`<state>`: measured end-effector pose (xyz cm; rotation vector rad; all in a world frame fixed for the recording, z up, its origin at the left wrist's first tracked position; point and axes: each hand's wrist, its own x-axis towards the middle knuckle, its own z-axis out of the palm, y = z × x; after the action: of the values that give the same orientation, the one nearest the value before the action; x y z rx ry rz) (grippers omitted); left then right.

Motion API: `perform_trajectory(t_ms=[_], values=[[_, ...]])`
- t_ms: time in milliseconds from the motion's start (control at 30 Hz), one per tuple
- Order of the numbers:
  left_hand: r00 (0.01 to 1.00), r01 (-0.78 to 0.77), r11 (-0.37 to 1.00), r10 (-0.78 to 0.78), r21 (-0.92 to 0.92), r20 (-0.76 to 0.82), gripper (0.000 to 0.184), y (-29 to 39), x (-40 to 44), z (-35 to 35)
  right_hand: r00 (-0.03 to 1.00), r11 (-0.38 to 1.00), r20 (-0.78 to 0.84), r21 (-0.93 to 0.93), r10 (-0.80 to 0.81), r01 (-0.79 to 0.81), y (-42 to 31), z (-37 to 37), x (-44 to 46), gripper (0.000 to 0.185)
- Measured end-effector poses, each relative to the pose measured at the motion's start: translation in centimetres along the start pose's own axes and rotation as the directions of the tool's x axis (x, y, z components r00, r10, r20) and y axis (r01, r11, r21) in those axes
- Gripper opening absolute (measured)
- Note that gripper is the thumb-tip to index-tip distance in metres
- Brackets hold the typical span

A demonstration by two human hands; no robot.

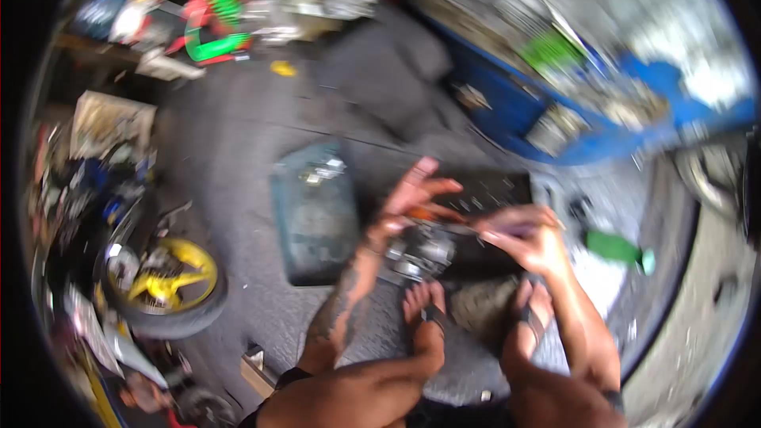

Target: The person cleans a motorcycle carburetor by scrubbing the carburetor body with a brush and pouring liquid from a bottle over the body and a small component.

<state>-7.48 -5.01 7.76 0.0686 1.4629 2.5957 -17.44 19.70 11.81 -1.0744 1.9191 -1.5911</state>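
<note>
My left hand (408,200) is over the left part of a black tray (495,194), its fingers spread. An orange item (422,212), blurred, shows beside its fingers. Right of it, my right hand (525,231) has thumb and fingers drawn together over the tray; what it holds, if anything, is too blurred to tell. Between and below the hands lies a shiny metal part (424,250) with round sections. To the left stands a blue-grey container (315,222) with small metal pieces at its top end.
A wheel with a yellow rim (173,276) lies at the left, near cluttered parts. A green bottle (612,247) is on the right. A blue bench (507,111) holding tools spans the upper right. My feet (424,301) are just below the tray.
</note>
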Motion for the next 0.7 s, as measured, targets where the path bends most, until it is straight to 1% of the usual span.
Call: perform_trajectory(t_ms=[33, 100, 133, 167, 200, 233, 267, 300, 333, 367, 400, 467, 500, 533, 600, 633, 667, 700], values=[[1.000, -0.004, 1.000, 0.004, 0.008, 0.031, 0.106, -0.1, -0.1, -0.2, 0.982, 0.981, -0.017, 0.059, 0.186, -0.185, 0.3, -0.2, -0.5, 0.015], [0.998, -0.015, 0.998, 0.012, 0.054, 0.055, 0.106, 0.8, -0.7, -0.2, 0.927, 0.940, -0.174, 0.132, 0.333, -0.314, 1.3, 0.2, -2.2, 0.016], [0.998, -0.009, 0.997, 0.005, 0.075, 0.059, 0.106, 1.5, -0.8, 0.3, 0.956, 0.973, -0.228, 0.177, 0.184, -0.145, 2.3, 0.3, -2.7, 0.013], [0.997, 0.001, 0.996, -0.008, 0.088, 0.073, 0.106, 1.5, -0.6, 0.7, 0.978, 0.948, -0.199, 0.295, -0.058, 0.116, 1.8, 0.6, -1.3, 0.010], [0.998, -0.002, 0.996, -0.003, 0.086, 0.064, 0.106, 1.5, -0.8, 0.7, 0.994, 0.965, -0.102, 0.256, -0.033, 0.058, 0.6, 0.6, -0.5, 0.008], [0.998, -0.028, 0.996, 0.023, 0.087, 0.064, 0.106, 1.2, -1.0, 0.2, 0.978, 0.987, -0.159, 0.106, 0.135, -0.119, 2.5, 0.7, -1.3, 0.012], [0.994, -0.094, 0.994, 0.091, 0.056, 0.055, 0.105, 0.0, -0.8, -0.4, 0.966, 0.979, -0.174, 0.101, 0.194, -0.178, 2.9, 0.3, -0.9, 0.013], [0.988, -0.146, 0.988, 0.144, 0.044, 0.063, 0.107, 0.4, -0.5, 0.1, 0.971, 0.977, -0.133, 0.100, 0.200, -0.188, 2.6, -0.1, -0.4, 0.013], [0.984, -0.165, 0.985, 0.162, 0.045, 0.074, 0.108, 0.4, -0.5, -0.1, 0.971, 0.975, -0.099, 0.085, 0.215, -0.207, 2.5, -0.4, -0.2, 0.013], [0.988, -0.139, 0.989, 0.135, 0.044, 0.078, 0.109, 0.5, -0.7, -0.4, 0.981, 0.985, -0.150, 0.141, 0.121, -0.100, 2.5, 0.0, -0.1, 0.016], [0.991, -0.107, 0.994, 0.105, 0.034, 0.079, 0.109, 0.1, -0.8, -0.6, 0.985, 0.971, -0.158, 0.239, 0.064, -0.025, 2.6, 0.0, -0.3, 0.016], [0.991, -0.114, 0.994, 0.114, -0.003, 0.071, 0.109, 0.0, -0.8, 0.1, 0.986, 0.989, -0.162, 0.149, 0.035, -0.010, 2.0, 1.0, -0.5, 0.014], [0.989, -0.125, 0.992, 0.127, -0.033, 0.076, 0.109, 0.4, -0.6, 0.3, 0.981, 0.985, -0.184, 0.167, 0.065, -0.034, 6.0, 1.0, -1.8, 0.014], [0.988, -0.134, 0.990, 0.137, -0.047, 0.077, 0.109, 0.5, -0.8, -0.5, 0.977, 0.974, -0.167, 0.206, 0.133, -0.097, 5.7, 0.8, -1.4, 0.011], [0.981, -0.179, 0.983, 0.180, -0.029, 0.075, 0.109, -1.7, -1.1, -1.7, 0.974, 0.989, -0.176, 0.072, 0.139, -0.128, 4.5, 0.8, -1.0, 0.011], [0.988, -0.148, 0.989, 0.149, -0.030, 0.041, 0.110, -1.7, -1.4, -1.5, 0.963, 0.983, -0.210, 0.101, 0.170, -0.152, 3.1, 0.8, -0.8, 0.011], [0.995, -0.099, 0.994, 0.100, -0.045, 0.029, 0.111, -0.9, -1.9, -1.8, 0.968, 0.989, -0.205, 0.061, 0.144, -0.134, 1.8, 0.8, -0.5, 0.011], [0.995, -0.088, 0.995, 0.089, -0.046, 0.036, 0.111, -1.1, -1.7, -1.7, 0.969, 0.973, -0.215, 0.217, 0.121, -0.073, -0.2, 1.5, 0.0, 0.011]])
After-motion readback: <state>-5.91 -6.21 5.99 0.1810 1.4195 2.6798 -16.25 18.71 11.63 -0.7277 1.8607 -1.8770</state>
